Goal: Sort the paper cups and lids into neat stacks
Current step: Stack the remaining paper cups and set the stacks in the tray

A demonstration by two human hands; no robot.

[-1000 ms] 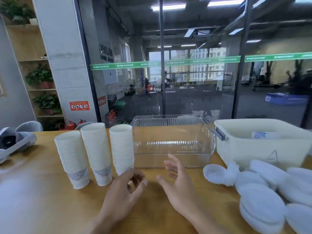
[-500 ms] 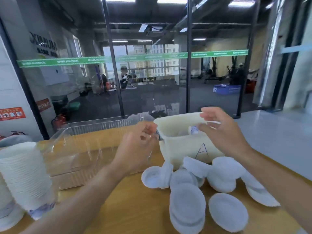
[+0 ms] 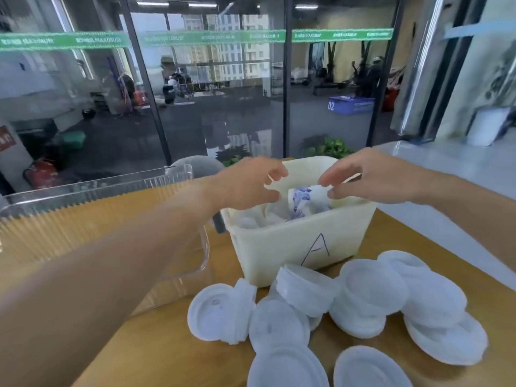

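Nearest the camera, a loose heap of round white plastic lids [image 3: 371, 300] is spread over the wooden table [image 3: 173, 347], some overlapping, some tipped on edge, none yet gathered into a column. Just behind the heap, touching or nearly touching it, stands a cream plastic bin marked with a hand-drawn letter A [image 3: 300, 241]. To its left a clear ribbed plastic container [image 3: 92, 216] is seen, apparently holding nothing.

Inside the cream bin, white paper cups with a blue-purple print [image 3: 300, 199] lie jumbled together with further white pieces that cannot be told apart. Over the bin's opening both hands are held: the left hand [image 3: 251, 184] with fingers half curled and parted, the right hand [image 3: 368, 178] likewise loosely open, thumb and fingers apart. Nothing is gripped by either; the printed cup lies between and just below the fingertips.

The step in hand is judged to be the fetching of cups from the bin. Next, a downward reach is called for, with the fingers closed round a cup's wall without crushing it.
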